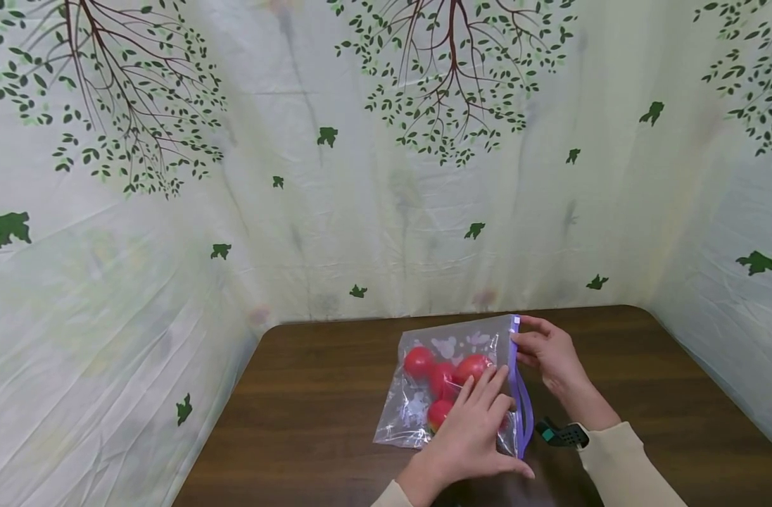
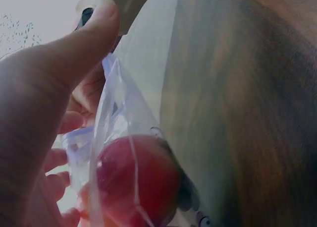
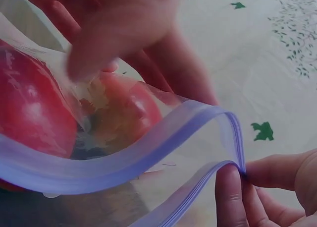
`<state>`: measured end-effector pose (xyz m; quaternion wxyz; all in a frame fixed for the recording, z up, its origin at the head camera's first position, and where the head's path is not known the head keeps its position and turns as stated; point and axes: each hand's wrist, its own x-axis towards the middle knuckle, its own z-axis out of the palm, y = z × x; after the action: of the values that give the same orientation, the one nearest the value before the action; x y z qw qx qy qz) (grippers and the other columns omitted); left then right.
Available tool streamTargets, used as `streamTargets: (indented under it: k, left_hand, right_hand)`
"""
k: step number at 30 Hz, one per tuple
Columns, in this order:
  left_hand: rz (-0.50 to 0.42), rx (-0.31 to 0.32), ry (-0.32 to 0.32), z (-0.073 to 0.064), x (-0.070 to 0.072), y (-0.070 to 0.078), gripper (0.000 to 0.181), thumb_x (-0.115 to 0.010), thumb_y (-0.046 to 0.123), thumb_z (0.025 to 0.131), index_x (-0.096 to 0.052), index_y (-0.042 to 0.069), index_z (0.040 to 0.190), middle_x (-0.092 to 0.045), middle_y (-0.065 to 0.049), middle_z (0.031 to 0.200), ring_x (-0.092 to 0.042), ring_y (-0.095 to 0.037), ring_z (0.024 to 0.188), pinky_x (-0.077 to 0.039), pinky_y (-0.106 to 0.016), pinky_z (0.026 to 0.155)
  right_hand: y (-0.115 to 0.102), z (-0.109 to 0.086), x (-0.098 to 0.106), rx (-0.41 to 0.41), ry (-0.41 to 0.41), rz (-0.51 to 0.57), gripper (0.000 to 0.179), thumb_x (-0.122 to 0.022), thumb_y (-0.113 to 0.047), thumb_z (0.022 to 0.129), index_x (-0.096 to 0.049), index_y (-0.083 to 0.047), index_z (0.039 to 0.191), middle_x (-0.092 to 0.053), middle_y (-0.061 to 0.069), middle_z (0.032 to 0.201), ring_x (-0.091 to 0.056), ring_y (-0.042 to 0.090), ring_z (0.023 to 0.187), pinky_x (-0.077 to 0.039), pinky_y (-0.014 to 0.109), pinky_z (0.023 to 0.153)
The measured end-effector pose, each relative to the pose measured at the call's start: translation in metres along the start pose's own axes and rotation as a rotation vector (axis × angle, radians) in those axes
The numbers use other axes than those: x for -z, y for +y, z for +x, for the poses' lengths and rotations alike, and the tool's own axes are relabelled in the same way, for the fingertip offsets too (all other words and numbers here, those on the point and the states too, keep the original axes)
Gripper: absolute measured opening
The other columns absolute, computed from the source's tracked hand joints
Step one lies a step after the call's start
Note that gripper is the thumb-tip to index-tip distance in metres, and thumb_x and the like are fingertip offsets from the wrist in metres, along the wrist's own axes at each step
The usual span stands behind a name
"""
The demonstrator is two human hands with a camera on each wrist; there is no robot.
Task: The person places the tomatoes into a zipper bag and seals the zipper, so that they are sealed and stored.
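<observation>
A clear zip bag [image 1: 417,429] with a purple zip edge [image 1: 521,401] lies on the table. Inside are several red round fruits [image 1: 419,362], too veiled by the plastic to tell their kind. My left hand [image 1: 468,436] rests over the bag's near right part, its fingers spread nearly straight across fruit and plastic. At the far right corner, my right hand [image 1: 553,355] pinches the zip edge between thumb and fingers. In the right wrist view the zip edge [image 3: 99,175] gapes in a loop from that pinch. Close up in the left wrist view, one red fruit [image 2: 138,180] shows through the plastic.
The dark brown wooden table [image 1: 297,408] has rounded far corners. A pale curtain [image 1: 386,232] printed with trees and green leaves surrounds it at the back and sides. A dark band [image 1: 563,433] circles my right wrist.
</observation>
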<state>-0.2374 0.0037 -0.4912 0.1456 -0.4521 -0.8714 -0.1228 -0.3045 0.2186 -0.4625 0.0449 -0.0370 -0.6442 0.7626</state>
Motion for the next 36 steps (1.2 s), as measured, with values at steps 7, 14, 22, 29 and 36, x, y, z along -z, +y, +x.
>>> streamTargets:
  k: [7, 14, 22, 29, 36]
  left_hand:
    - [-0.01, -0.043, 0.062, 0.0, -0.003, 0.0, 0.049, -0.07, 0.066, 0.082, -0.059, 0.025, 0.104, -0.015, -0.004, 0.167, -0.015, -0.026, 0.153, -0.02, -0.051, 0.12]
    - [-0.005, -0.133, 0.243, -0.001, -0.004, -0.004, 0.012, -0.076, 0.03, 0.082, -0.07, 0.022, 0.09, -0.046, -0.005, 0.153, -0.033, -0.028, 0.146, -0.032, -0.045, 0.116]
    - [0.053, -0.051, 0.397, 0.0, -0.005, -0.008, 0.006, -0.075, 0.02, 0.083, -0.072, 0.019, 0.087, -0.065, 0.007, 0.097, -0.059, -0.011, 0.096, -0.05, -0.02, 0.087]
    - [0.09, -0.12, 0.32, -0.001, 0.003, -0.014, 0.007, -0.077, 0.022, 0.085, -0.069, 0.021, 0.084, -0.064, 0.012, 0.084, -0.057, -0.006, 0.084, -0.048, -0.015, 0.073]
    - [0.009, -0.127, 0.222, -0.004, 0.018, -0.03, 0.011, -0.078, 0.021, 0.088, -0.067, 0.023, 0.084, -0.06, 0.015, 0.08, -0.055, 0.0, 0.075, -0.048, -0.012, 0.071]
  right_hand:
    - [-0.001, 0.001, 0.003, 0.0, 0.002, 0.021, 0.061, -0.072, -0.013, 0.095, -0.041, 0.001, 0.145, -0.071, 0.003, 0.093, -0.071, 0.015, 0.081, -0.06, 0.031, 0.075]
    - [-0.002, 0.004, 0.008, -0.036, -0.031, 0.09, 0.063, -0.069, -0.01, 0.096, -0.035, 0.002, 0.148, -0.069, 0.003, 0.092, -0.071, 0.014, 0.079, -0.06, 0.031, 0.076]
    - [-0.006, 0.002, 0.015, -0.045, -0.05, 0.1, 0.067, -0.069, -0.01, 0.097, -0.031, 0.002, 0.15, -0.069, 0.006, 0.097, -0.071, 0.015, 0.082, -0.058, 0.034, 0.082]
    - [-0.008, 0.002, 0.017, -0.045, -0.064, 0.128, 0.063, -0.066, -0.008, 0.098, -0.031, 0.004, 0.149, -0.069, 0.004, 0.096, -0.071, 0.014, 0.082, -0.058, 0.034, 0.083]
    - [-0.011, 0.002, 0.021, -0.044, -0.038, 0.154, 0.063, -0.067, -0.006, 0.097, -0.032, 0.005, 0.148, -0.071, 0.004, 0.094, -0.071, 0.014, 0.08, -0.058, 0.033, 0.082]
